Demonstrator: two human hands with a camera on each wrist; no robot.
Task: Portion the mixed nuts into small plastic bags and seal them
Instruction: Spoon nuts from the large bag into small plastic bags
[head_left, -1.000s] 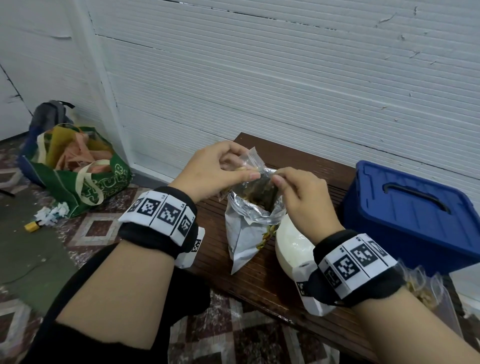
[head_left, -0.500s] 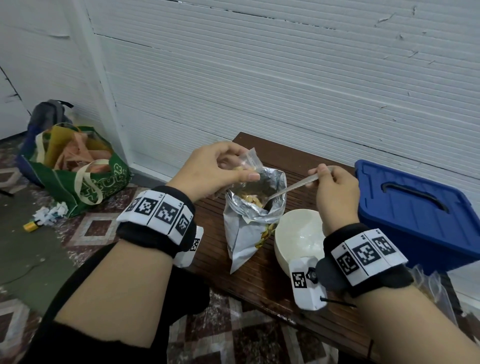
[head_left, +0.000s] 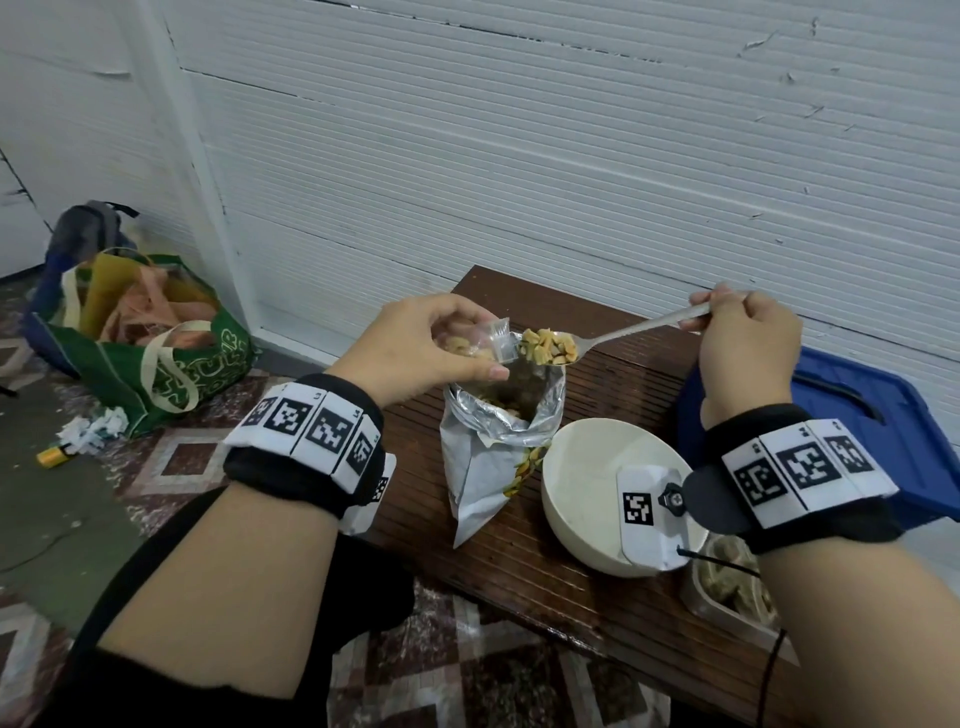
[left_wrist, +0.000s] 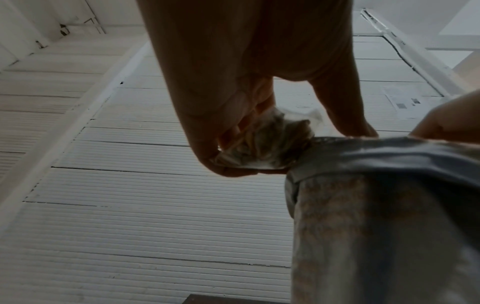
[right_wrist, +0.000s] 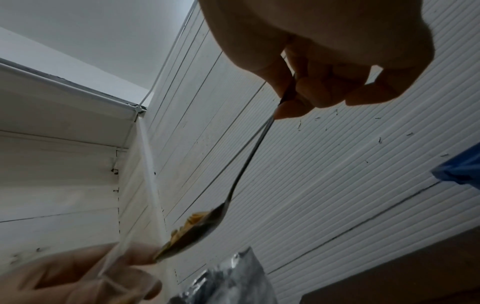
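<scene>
L hand (head_left: 415, 345) grip: fingers curled, pinching a small clear plastic bag (head_left: 496, 340) at its mouth; some nuts already inside. R hand (head_left: 748, 345) grip clamped on end of a thin metal spoon (head_left: 613, 335), its bowl heaped w/ mixed nuts (head_left: 548, 347), right at the bag's opening, above the foil pouch (head_left: 493, 447). Head view shows the load from above; R wrist view shows only the spoon's shiny underside (right_wrist: 197, 232) w/ nuts peeking over the edge. L wrist view, dim, shows the bag's crinkled bottom (left_wrist: 262, 146) betw. thumb and fingers. Crumpled silver pouch stands open on dark slatted tabletop (head_left: 623, 379), beside a smooth white bowl (head_left: 587, 467). Blue lidded bin (head_left: 857, 395) partly hidden by R wrist.
</scene>
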